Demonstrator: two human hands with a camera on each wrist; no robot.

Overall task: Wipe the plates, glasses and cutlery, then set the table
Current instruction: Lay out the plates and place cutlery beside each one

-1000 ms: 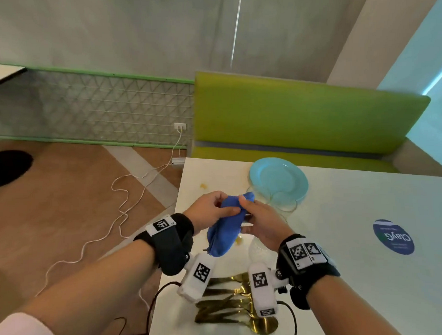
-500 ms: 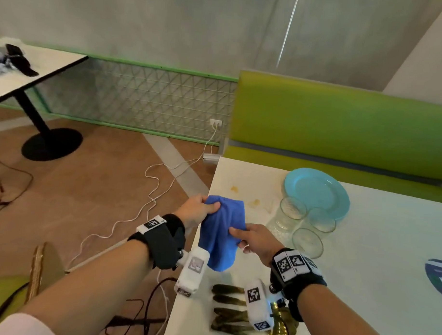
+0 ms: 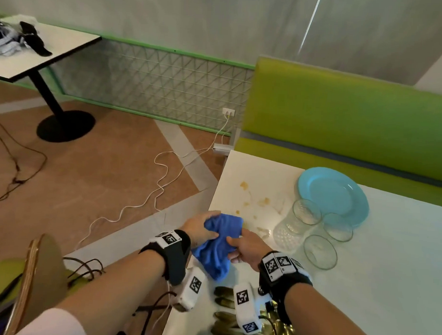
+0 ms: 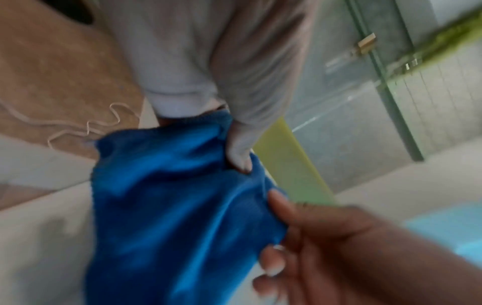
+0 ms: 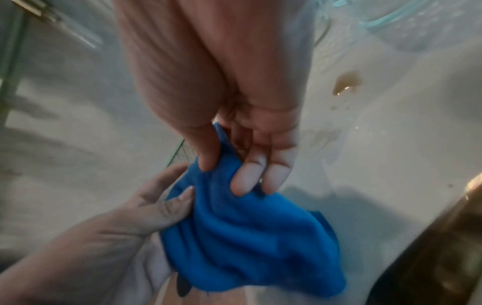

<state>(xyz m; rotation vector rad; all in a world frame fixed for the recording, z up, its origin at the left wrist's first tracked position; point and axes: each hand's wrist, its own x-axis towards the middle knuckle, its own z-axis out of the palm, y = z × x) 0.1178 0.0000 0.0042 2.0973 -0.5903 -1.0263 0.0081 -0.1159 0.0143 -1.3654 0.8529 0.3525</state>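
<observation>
Hands [image 3: 225,239] around blue cloth [image 3: 218,250]

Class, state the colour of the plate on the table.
Light blue; the plate shows best in the head view.

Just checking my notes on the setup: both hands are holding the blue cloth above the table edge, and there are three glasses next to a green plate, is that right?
Not quite: the plate is light blue, not green, as the head view shows. The rest holds: the left hand and right hand both grip the blue cloth above the table edge, and three glasses stand beside the plate.
</observation>
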